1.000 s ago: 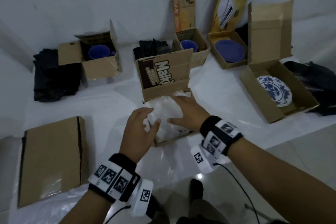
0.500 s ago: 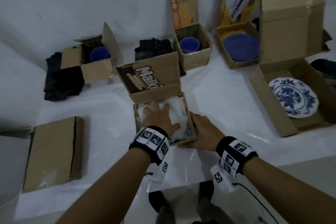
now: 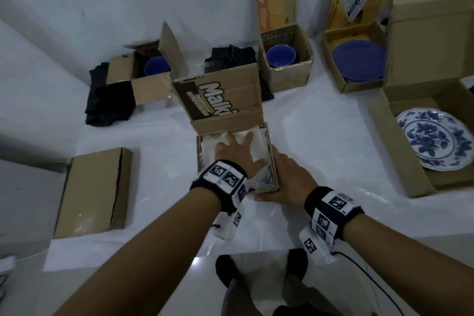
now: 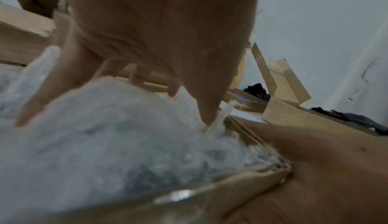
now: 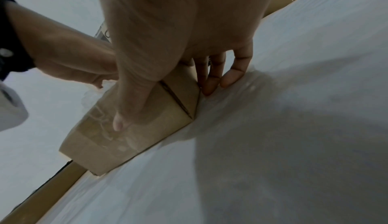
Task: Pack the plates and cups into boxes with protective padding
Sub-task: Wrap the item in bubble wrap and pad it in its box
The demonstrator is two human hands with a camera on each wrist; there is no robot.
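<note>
White bubble wrap (image 3: 246,146) is filling the open Malkist carton (image 3: 272,161), lying at the middle of the white sheet (image 3: 320,115). Left hand (image 3: 237,152) is pressing down on the wrap, fingers spread and nearly straight. Right hand (image 3: 288,179) is bracing the carton's 4 o'clock corner, thumb along the near wall, fingers flat against the side. At 3 o'clock a blue-and-white floral plate (image 3: 433,142) is sitting in an open box (image 3: 395,146); at 8 o'clock a closed flat box (image 3: 95,192) is lying.
</note>
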